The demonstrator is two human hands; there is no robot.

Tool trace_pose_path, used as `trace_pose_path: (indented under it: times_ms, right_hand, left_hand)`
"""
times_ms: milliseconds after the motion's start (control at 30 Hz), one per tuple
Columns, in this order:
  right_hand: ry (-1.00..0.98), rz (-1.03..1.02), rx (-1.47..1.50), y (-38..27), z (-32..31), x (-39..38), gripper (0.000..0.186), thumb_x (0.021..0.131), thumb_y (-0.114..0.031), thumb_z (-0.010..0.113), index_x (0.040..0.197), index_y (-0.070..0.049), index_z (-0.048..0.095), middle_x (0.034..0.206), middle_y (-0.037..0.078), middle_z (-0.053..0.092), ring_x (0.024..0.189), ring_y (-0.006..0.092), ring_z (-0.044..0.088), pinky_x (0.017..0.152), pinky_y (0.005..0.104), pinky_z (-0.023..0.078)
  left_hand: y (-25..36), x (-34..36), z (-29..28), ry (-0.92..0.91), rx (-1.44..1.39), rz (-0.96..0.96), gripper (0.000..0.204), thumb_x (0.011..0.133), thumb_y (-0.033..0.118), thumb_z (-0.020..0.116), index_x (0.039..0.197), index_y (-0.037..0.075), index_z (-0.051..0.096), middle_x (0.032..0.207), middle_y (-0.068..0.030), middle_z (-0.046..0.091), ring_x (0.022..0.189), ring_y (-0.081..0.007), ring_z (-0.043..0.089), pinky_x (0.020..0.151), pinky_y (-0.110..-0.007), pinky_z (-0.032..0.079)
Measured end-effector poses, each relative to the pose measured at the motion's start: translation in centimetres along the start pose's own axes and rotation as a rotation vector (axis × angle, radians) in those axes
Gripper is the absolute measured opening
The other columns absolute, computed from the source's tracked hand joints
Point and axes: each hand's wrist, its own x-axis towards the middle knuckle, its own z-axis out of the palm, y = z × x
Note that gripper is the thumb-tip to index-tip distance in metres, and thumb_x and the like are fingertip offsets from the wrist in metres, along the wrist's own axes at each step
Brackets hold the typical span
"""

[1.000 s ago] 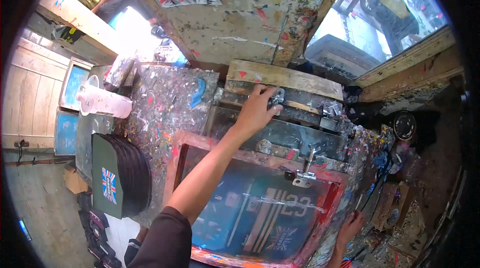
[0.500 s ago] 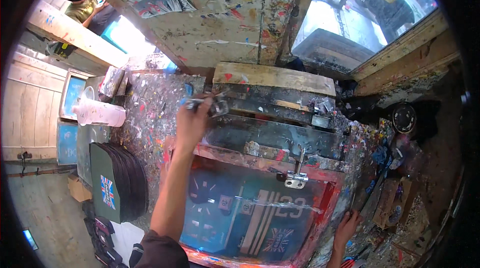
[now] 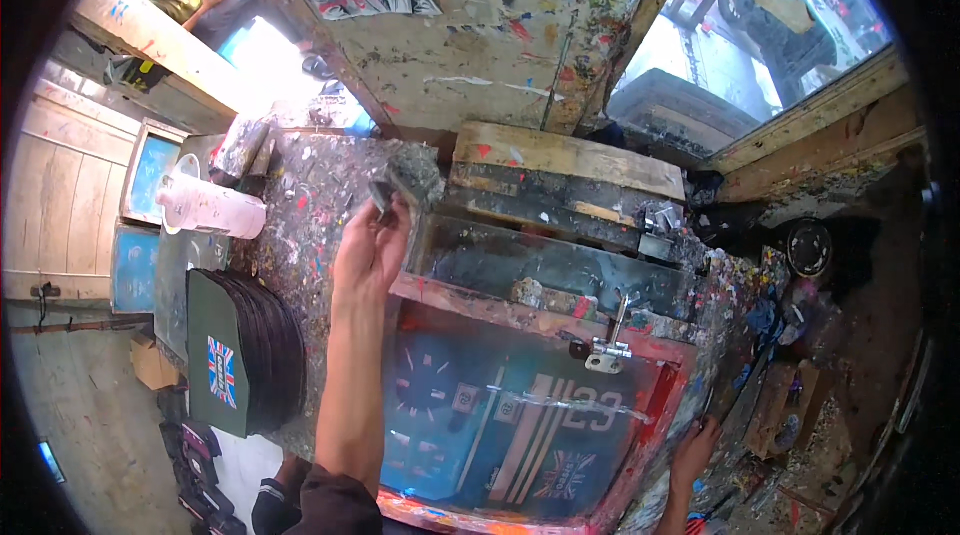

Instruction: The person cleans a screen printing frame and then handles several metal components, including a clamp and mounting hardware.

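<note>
"Two bare hands are showing. What is the left hand [image 3: 372, 253] doing?"

"It is pinching a small, dark grey, hard-edged piece [image 3: 380, 195] between its fingers [image 3: 393, 217]. The piece is sitting at the fingertips, over the far part of the grey, paint-spattered surface [image 3: 310, 205], beyond the top left corner of the wide, red-stained, rectangular screen frame [image 3: 460, 299]."

"And the right hand [image 3: 694, 451]?"

"That one is staying low, just beside the frame's right edge. Its fingers are curling, but I cannot tell whether they are gripping anything."

"What is lying around the left hand?"

"A stack of dark green, round-edged panels [image 3: 208, 330] is standing to its left, with a union-flag print showing on the front one. Farther up, a pale pink plastic jug [image 3: 225, 210] is lying tilted on its side. To the right, a long, pale wooden plank [image 3: 570, 157] is running behind the frame."

"Anything on the frame?"

"A silver metal hinge clamp [image 3: 607, 360] is gripping its far edge, toward the right."
</note>
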Motion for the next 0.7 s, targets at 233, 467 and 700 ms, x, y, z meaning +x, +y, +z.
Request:
trace_pose_path:
  times_ms: [233,467,700]
  right_hand:
    - [-0.217,0.171,0.020,-2.8,-2.7,0.4,0.047,0.103,-0.035,0.036,0.135,0.000,0.038,0.135,0.033,0.038,0.128,0.0490,0.036,0.099,0.0573,0.037]
    - [-0.368,0.298,0.084,-4.0,-4.2,1.3,0.052,0.103,-0.038,0.035,0.140,-0.002,0.034,0.144,0.032,0.028,0.136,0.0470,0.026,0.109,0.0563,0.031]
    - [-0.251,0.201,-0.085,-1.2,-1.8,0.9,0.056,0.101,-0.036,0.044,0.141,0.001,0.031,0.142,0.028,0.035,0.127,0.0449,0.039,0.105,0.0537,0.036]
  left_hand:
    - [-4.3,-2.9,-0.4,-0.273,-0.096,-0.318,0.026,0.095,0.009,0.044,0.111,-0.007,0.057,0.109,-0.0160,0.063,0.102,-0.0256,0.061,0.094,-0.038,0.049]
    - [-4.4,-7.0,-1.8,-0.189,-0.195,-0.405,0.028,0.095,0.011,0.044,0.112,-0.007,0.056,0.115,-0.0206,0.061,0.108,-0.0293,0.060,0.097,-0.041,0.049]
    - [-0.1,-16.4,2.1,-0.187,-0.160,-0.469,0.033,0.097,0.015,0.042,0.120,-0.006,0.053,0.118,-0.0190,0.061,0.106,-0.0283,0.062,0.095,-0.040,0.051]
